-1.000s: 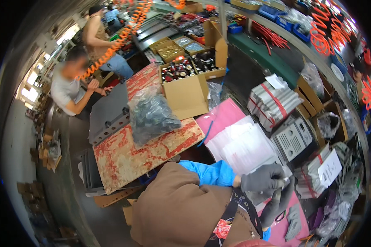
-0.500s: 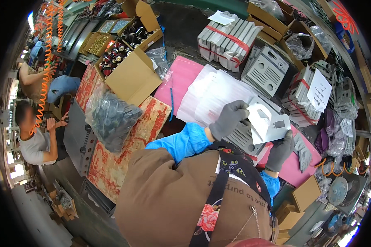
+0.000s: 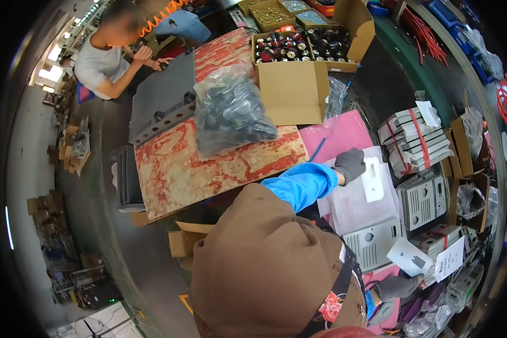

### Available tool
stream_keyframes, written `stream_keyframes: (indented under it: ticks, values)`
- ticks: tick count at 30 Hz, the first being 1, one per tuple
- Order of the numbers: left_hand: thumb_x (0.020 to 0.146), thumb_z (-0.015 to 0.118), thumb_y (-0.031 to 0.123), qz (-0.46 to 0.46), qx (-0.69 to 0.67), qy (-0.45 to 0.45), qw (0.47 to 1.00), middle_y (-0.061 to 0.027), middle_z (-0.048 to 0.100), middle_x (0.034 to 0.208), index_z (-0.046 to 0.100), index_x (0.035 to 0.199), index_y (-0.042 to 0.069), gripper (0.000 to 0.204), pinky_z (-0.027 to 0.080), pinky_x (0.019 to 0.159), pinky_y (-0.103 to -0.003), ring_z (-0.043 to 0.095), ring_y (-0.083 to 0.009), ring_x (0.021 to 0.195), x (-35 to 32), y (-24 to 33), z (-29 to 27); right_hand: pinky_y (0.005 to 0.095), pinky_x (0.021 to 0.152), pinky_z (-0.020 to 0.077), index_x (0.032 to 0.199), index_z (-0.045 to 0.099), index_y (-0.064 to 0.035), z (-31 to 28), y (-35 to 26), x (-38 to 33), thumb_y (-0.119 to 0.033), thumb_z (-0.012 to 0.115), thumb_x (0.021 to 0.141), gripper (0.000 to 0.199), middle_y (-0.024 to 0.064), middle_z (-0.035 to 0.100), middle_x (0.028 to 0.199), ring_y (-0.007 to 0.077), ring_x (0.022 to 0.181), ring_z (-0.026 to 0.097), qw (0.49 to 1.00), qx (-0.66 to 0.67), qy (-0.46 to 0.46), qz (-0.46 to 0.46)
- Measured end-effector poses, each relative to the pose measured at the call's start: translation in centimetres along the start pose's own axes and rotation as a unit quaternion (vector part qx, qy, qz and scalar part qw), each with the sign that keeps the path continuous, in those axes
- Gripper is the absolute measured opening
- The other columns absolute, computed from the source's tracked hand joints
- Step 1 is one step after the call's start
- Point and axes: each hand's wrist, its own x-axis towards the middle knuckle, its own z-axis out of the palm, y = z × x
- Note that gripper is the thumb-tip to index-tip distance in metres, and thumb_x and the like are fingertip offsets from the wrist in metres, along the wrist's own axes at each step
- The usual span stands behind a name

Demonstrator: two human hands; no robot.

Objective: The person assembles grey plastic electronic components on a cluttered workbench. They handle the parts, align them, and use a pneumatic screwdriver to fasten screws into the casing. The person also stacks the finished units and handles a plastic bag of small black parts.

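Observation:
My left hand [image 3: 350, 164], in a dark grey glove, reaches over the stacked white foam sheets [image 3: 343, 205]. Its closed fingers grip the edge of a white cut-out sheet [image 3: 372, 183] with a slot near its lower end. Down at the right, my gloved right hand [image 3: 399, 287] is closed at the corner of a pale flat plate [image 3: 403, 251] with a small rectangular window. That plate is tilted beside a grey slotted metal panel [image 3: 372, 245] lying in front of me. The right fingertips are partly hidden.
Strapped panel bundles [image 3: 414, 138] and a stack of slotted panels [image 3: 425, 203] stand to the right. A bag of dark parts [image 3: 231, 112] and an open carton [image 3: 293, 93] occupy the left. Across the bench, a co-worker [image 3: 110, 56] handles a grey metal case [image 3: 163, 98].
My hands have moved apart. The white cut-out sheet has gone left and away with my left hand, onto the foam sheets; the windowed plate stays with my right. The view has turned left.

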Motion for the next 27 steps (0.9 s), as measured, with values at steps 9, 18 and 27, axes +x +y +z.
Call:
stream_keyframes:
  ticks: [9,18,27]
  values:
    - [0.081,0.072,0.042,0.163,-0.233,-0.196,0.939,-0.0098,0.065,0.08,0.066,0.085,0.008,0.035,0.05,0.069,-0.039,0.064,-0.0257,0.076,-8.4,15.7,-10.3,0.0319,0.067,0.055,0.101,0.063,0.0011,2.8,-0.3,-3.4,-0.005,0.074,0.09,0.017,0.0117,0.065,0.094,0.0224,0.083,0.065,0.894,-0.038,-0.032,-0.444]
    - [0.079,0.079,0.043,0.16,-0.329,-0.338,0.867,-0.0083,0.069,0.074,0.073,0.083,0.004,0.04,0.049,0.064,-0.034,0.064,-0.0193,0.067,-13.3,19.3,-11.9,0.0393,0.075,0.0574,0.105,0.059,-0.004,-0.2,-0.7,-3.5,0.0,0.072,0.089,0.021,0.011,0.063,0.103,0.0301,0.093,0.066,0.791,-0.098,-0.065,-0.6]
    - [0.08,0.078,0.037,0.084,-0.299,-0.364,0.878,-0.0092,0.069,0.074,0.071,0.082,0.002,0.036,0.049,0.065,-0.033,0.063,-0.0158,0.068,-15.9,19.7,-9.1,0.0416,0.076,0.0545,0.106,0.061,-0.0054,-2.7,1.3,-3.6,-0.012,0.078,0.086,0.027,0.0092,0.065,0.1,0.03,0.091,0.066,0.797,-0.103,-0.11,-0.585]
